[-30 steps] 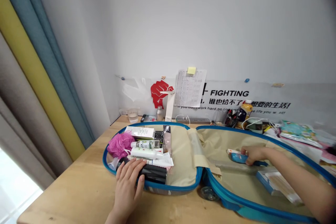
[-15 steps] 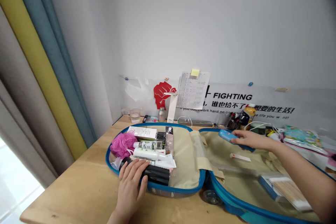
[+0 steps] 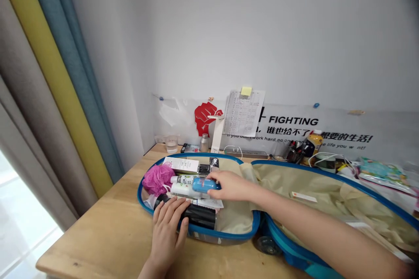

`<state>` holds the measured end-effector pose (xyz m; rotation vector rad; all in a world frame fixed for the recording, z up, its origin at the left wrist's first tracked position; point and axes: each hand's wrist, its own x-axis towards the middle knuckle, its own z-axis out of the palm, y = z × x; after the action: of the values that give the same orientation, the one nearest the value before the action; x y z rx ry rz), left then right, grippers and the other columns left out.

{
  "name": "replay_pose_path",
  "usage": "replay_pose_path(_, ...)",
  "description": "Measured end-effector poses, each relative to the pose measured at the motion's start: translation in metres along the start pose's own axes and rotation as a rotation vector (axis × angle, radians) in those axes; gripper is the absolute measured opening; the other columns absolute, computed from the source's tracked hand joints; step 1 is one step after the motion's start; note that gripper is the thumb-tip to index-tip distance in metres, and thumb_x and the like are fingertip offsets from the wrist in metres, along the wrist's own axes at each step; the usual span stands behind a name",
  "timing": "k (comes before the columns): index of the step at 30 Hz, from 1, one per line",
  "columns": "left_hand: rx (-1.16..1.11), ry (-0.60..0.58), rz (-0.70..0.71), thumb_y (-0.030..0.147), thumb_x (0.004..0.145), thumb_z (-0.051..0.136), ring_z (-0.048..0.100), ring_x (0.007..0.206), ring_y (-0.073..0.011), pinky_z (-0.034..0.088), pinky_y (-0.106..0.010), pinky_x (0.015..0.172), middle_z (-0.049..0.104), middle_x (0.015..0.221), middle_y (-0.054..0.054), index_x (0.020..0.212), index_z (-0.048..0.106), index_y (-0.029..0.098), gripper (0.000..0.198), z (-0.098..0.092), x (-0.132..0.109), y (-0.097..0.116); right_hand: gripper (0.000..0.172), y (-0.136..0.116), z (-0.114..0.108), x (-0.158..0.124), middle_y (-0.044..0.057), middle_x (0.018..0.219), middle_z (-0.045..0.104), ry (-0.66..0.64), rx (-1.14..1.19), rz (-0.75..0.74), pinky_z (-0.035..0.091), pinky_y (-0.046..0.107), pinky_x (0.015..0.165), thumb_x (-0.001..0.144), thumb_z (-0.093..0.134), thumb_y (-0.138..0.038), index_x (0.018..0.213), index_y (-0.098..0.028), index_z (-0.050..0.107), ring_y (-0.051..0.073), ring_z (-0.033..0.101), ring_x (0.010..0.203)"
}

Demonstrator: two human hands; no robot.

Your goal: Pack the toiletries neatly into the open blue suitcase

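Note:
An open blue suitcase [image 3: 229,236] with beige lining lies on a wooden table [image 3: 108,231]. Its left half holds a pink bath pouf [image 3: 157,180], a white box [image 3: 181,165], white bottles [image 3: 183,189] and a black cylinder [image 3: 199,216]. My left hand [image 3: 168,231] rests flat on the black cylinder's near end, fingers stretched out. My right hand [image 3: 229,185] reaches across from the right and grips a small blue case [image 3: 203,184] just above the white bottles.
A small white tube [image 3: 303,196] lies in the suitcase's right half. Along the wall stand a glass [image 3: 171,143], a small bottle [image 3: 204,142], a white lamp [image 3: 217,133], a juice bottle [image 3: 313,142], cables and packets [image 3: 382,171]. Curtains [image 3: 59,96] hang at left.
My right hand picked the blue case up from the suitcase's right half and carried it left over the toiletries. The left hand stayed on the black cylinder.

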<state>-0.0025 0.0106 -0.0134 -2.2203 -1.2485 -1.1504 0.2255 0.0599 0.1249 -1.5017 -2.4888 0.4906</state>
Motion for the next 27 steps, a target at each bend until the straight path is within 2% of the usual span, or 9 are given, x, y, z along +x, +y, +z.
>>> replay_pose_path(5,0.010,0.043,0.023,0.024,0.091,0.048,0.057,0.115,-0.0217,0.031,-0.038,0.104,0.070,0.116,-0.004,0.119,0.062,0.024,0.032,0.001,-0.002,0.000,0.045,-0.020,0.028,0.027,0.009,0.113,0.070,-0.030,-0.025,-0.057,0.047,0.032,0.085,0.075,0.064,-0.040,0.115,-0.020,0.064,0.025,0.065,0.102)
replay_pose_path(11,0.013,0.076,-0.019,0.025,0.090,0.049,0.055,0.119,-0.0235,0.037,-0.039,0.101,0.067,0.119,-0.006,0.117,0.065,0.025,0.031,0.004,-0.005,-0.001,0.049,-0.021,0.038,0.032,0.006,0.109,0.070,-0.047,-0.053,-0.059,0.048,0.028,0.079,0.080,0.063,-0.044,0.122,-0.022,0.057,0.020,0.066,0.096)
replay_pose_path(14,0.004,0.059,-0.018,0.025,0.091,0.048,0.055,0.118,-0.0232,0.036,-0.039,0.102,0.068,0.119,-0.006,0.118,0.064,0.026,0.032,0.004,-0.005,0.000,0.046,-0.021,0.032,0.028,0.007,0.112,0.069,-0.059,-0.109,-0.084,0.047,0.029,0.080,0.080,0.063,-0.041,0.121,-0.020,0.058,0.020,0.065,0.097)
replay_pose_path(17,-0.010,0.054,-0.015,0.025,0.091,0.048,0.057,0.117,-0.0224,0.036,-0.039,0.101,0.068,0.117,-0.005,0.119,0.064,0.026,0.032,0.003,-0.004,0.000,0.046,-0.020,0.014,0.021,0.011,0.111,0.067,-0.081,-0.206,-0.117,0.048,0.032,0.081,0.077,0.064,-0.037,0.119,-0.017,0.060,0.024,0.064,0.098)
replay_pose_path(22,-0.031,0.025,-0.015,0.023,0.092,0.046,0.056,0.116,-0.0225,0.034,-0.040,0.102,0.068,0.117,-0.005,0.120,0.062,0.025,0.033,0.002,-0.002,0.000,0.038,-0.025,-0.017,0.013,0.012,0.107,0.066,-0.173,-0.402,-0.202,0.048,0.036,0.076,0.070,0.065,-0.015,0.108,-0.020,0.068,0.028,0.066,0.091)
replay_pose_path(27,-0.039,0.043,-0.021,0.023,0.091,0.047,0.056,0.115,-0.0224,0.034,-0.040,0.101,0.068,0.116,-0.005,0.119,0.062,0.025,0.031,0.003,-0.002,0.000,0.026,-0.046,-0.011,0.027,0.009,0.096,0.070,-0.273,-0.474,-0.277,0.048,0.035,0.073,0.065,0.064,-0.005,0.085,-0.018,0.072,0.027,0.067,0.085)
